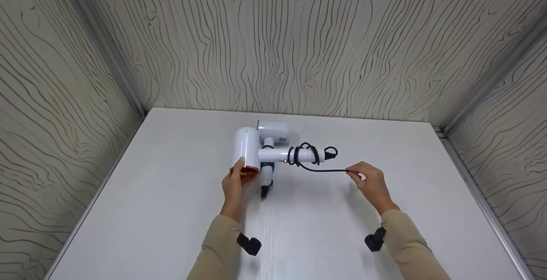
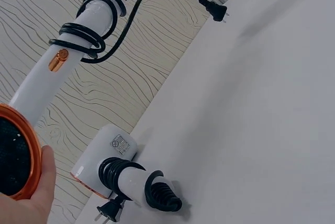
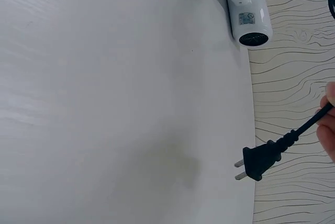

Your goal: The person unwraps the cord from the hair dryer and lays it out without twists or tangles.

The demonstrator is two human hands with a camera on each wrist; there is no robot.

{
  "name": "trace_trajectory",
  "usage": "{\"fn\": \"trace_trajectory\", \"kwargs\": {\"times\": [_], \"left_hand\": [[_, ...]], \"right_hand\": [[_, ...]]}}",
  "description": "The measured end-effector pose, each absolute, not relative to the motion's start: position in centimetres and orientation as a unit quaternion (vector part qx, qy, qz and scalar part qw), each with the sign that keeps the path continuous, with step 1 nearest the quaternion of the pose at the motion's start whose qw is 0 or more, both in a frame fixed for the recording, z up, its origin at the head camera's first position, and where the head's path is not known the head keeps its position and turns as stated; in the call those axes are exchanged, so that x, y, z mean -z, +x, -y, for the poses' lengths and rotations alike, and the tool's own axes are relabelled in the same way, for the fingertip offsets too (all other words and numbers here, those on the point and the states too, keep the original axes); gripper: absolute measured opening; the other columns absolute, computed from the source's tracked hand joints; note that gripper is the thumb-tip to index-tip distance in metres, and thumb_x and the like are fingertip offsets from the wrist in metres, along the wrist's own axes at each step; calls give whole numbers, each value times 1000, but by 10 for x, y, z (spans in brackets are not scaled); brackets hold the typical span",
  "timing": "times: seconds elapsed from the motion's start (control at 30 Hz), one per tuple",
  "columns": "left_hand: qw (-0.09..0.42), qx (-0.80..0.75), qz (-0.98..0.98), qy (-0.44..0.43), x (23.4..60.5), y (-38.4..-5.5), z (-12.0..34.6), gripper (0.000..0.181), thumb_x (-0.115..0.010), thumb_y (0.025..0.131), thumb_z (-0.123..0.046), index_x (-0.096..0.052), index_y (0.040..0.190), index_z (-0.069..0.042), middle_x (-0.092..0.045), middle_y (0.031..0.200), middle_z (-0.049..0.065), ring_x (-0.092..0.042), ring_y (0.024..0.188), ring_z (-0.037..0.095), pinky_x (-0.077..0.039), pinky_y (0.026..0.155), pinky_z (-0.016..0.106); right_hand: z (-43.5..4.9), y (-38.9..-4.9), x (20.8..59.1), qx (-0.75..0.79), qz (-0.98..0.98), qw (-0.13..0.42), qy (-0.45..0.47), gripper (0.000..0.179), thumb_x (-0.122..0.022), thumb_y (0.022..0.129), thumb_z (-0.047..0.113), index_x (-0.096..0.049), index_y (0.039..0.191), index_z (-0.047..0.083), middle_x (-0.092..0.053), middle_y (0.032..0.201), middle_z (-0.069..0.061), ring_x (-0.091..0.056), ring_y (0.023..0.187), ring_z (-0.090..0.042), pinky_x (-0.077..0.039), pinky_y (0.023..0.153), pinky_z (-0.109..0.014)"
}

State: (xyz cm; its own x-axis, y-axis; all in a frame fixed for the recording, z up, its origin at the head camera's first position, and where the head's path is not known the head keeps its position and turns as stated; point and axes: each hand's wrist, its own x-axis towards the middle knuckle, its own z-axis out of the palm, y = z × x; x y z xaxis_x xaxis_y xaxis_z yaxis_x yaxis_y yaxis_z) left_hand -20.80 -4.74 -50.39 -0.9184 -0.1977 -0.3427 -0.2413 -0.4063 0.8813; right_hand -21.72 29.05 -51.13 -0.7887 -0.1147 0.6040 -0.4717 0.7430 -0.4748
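Observation:
My left hand grips the head of a white hair dryer by its copper-coloured rim, holding it up over the table. Its handle points right, loosely wound with black cord. Off to the right, my right hand pinches that cord, one length drawn out from the handle. Past those fingers, in the right wrist view, hangs the two-pin plug. A second white hair dryer lies on the table behind, partly hidden by the first. The left wrist view shows cord coiled round its handle and its plug.
The white table reaches back to a panel wall with a wood-grain pattern. Similar panels stand at left and right, with grey metal strips at the corners. A small black camera sits on each wrist.

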Motion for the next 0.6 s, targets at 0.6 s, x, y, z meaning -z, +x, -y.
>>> {"fn": "trace_trajectory", "kwargs": {"times": [0.6], "left_hand": [[20, -839, -514, -179, 498, -206, 45, 68, -46, 96, -46, -33, 140, 4, -49, 131, 20, -62, 102, 18, -50, 105, 40]], "right_hand": [[-284, -209, 555, -267, 899, 304, 166, 19, -77, 69, -11, -69, 77, 4, -68, 73, -6, -66, 67, -16, -55, 61, -16]]}}
